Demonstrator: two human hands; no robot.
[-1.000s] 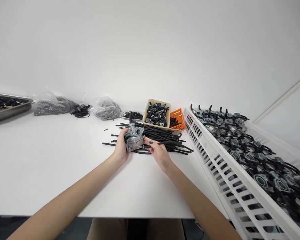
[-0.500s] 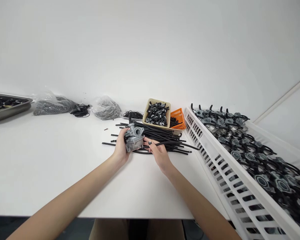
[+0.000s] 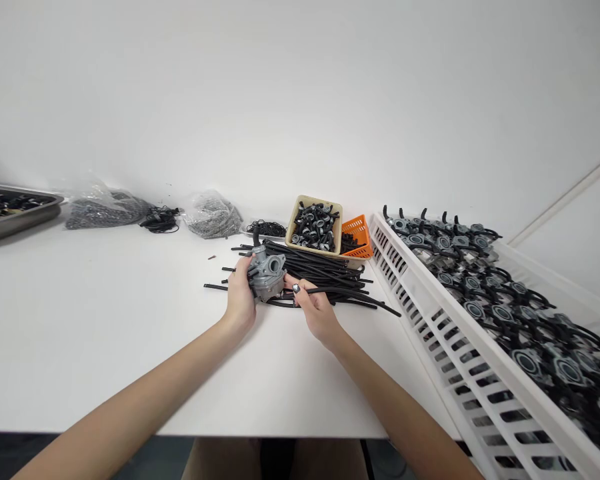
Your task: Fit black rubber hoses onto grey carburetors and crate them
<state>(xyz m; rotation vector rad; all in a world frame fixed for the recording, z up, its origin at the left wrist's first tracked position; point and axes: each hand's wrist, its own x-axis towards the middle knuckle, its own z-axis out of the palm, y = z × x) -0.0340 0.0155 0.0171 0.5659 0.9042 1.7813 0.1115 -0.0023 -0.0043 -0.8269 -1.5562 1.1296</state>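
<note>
My left hand (image 3: 241, 293) is closed around a grey metal carburetor (image 3: 268, 272), held upright above the table with a short black rubber piece (image 3: 257, 235) sticking up from its top. My right hand (image 3: 316, 308) pinches a black rubber hose (image 3: 353, 292) close to its near end, beside the carburetor's lower right side. The hose's other end droops to the right. Whether its near end touches the carburetor is hidden by my fingers. Behind and beneath both hands lies a pile of similar black hoses (image 3: 310, 265) on the white table (image 3: 130, 320).
A white slatted crate (image 3: 445, 320) full of carburetors with hoses stands at the right. Behind the hoses are a cream bin (image 3: 289, 230) of black-and-metal parts and an orange basket (image 3: 364, 235). Plastic bags (image 3: 213, 215) and a metal tray (image 3: 25, 220) line the back left.
The carburetor has shifted slightly left and tilted a little in my left hand. My right hand has moved slightly left with the hose, whose free end now hangs lower.
</note>
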